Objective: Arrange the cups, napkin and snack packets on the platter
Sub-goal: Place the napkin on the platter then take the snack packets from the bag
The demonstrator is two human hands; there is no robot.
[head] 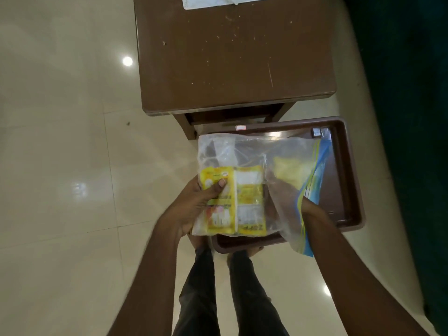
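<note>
A clear zip bag [252, 151] with a blue and yellow seal strip hangs above a brown platter [349, 180] that lies on the floor in front of my feet. Yellow snack packets [244, 202] show through the bag's plastic. My left hand [194, 202] grips the bag and packets from the left, thumb across the front. My right hand [306, 206] reaches into the bag's open end at the right and is mostly hidden by the plastic. A pale yellow item [291, 172] also sits inside the bag. No cups are visible.
A brown table [232, 57] stands just beyond the platter, with crumbs on top and a white sheet [218, 2] at its far edge. Glossy cream floor tiles [60, 166] spread to the left. A dark green surface [412, 117] runs along the right.
</note>
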